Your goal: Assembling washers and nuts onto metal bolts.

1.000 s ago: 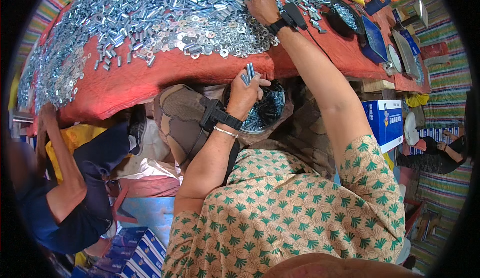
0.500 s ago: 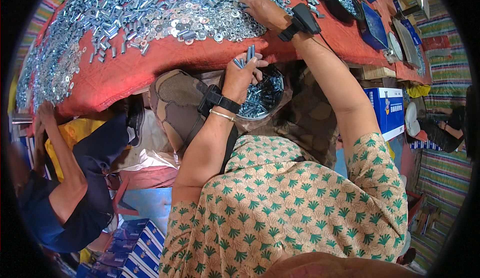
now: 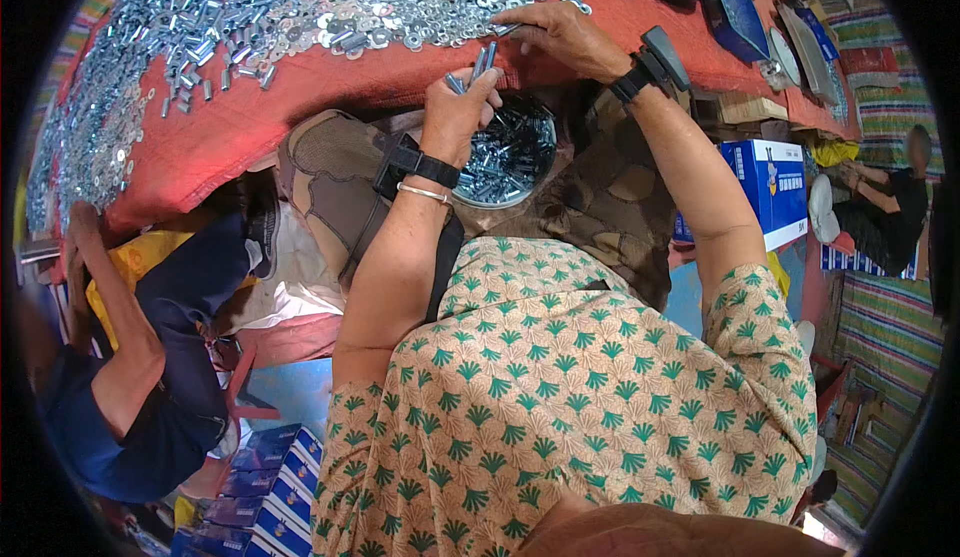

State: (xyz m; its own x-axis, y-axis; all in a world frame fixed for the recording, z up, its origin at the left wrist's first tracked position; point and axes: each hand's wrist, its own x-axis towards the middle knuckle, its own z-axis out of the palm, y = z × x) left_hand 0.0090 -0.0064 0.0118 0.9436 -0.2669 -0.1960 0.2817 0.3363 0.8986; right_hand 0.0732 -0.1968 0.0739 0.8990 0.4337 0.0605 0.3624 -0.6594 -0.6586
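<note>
Smooth, shiny metal tubes (image 3: 488,59) jut from the gripping left hand (image 3: 458,112); the right hand (image 3: 562,39), just beyond, pinches a small metal piece (image 3: 507,29). Beside the left hand, a round tub (image 3: 497,203); ahead, wrinkled red cloth (image 3: 250,107); far right, striped fabric (image 3: 880,342).

Pale lettering on the blue carton (image 3: 762,193); print on stacked boxes (image 3: 262,497) unreadable.

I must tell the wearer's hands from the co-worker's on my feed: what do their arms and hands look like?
No gloves. Left hand: black wrist strap with a dark, boxy device, plus a thin, pale bangle. Right hand: black band with a dark grey, box-shaped unit. Short beige sleeves with green fan-shaped motifs; forearms uncovered.
</note>
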